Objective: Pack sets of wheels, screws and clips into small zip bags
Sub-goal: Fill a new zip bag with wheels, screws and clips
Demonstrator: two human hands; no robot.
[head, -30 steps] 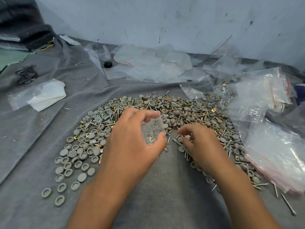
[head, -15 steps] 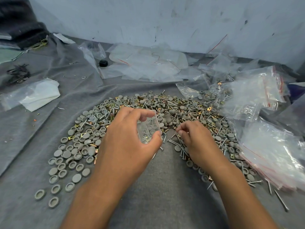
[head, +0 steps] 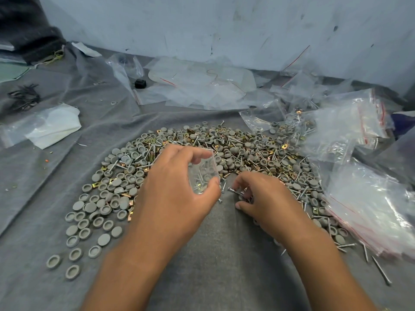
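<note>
Head view: small zip bag [head: 203, 173] sits in the left hand [head: 177, 194], pinched between thumb below and curled fingers on top, mouth turned toward the right hand; it already has a few screws and a brass clip inside. Vs half a sec ago the bag and left hand are in about the same spot just above the near edge of the pile [head: 224, 153], grip unchanged. Right hand [head: 265, 198] is just right of the bag, fingers curled, pinching a screw [head: 234, 191] off the cloth at the pile's near edge; earlier its fingertips were bunched lower in the screws, now the screw shows at the fingertips, pointed toward the bag. Pile itself is a wide arc of grey wheels [head: 116, 199], silver screws and brass clips [head: 95, 184] spread behind and both sides of the bag on grey cloth [head: 224, 265]. Right of the pile: stack of red-striped zip bags [head: 370, 212], w/ more bags [head: 343, 129] behind it. Behind the pile, loose clear plastic sheets [head: 202, 86] and a small black block [head: 140, 83]. Left of the pile, a white folded cloth in plastic [head: 54, 124], black ties [head: 23, 97] beyond. View has shifted a bit since then.
</note>
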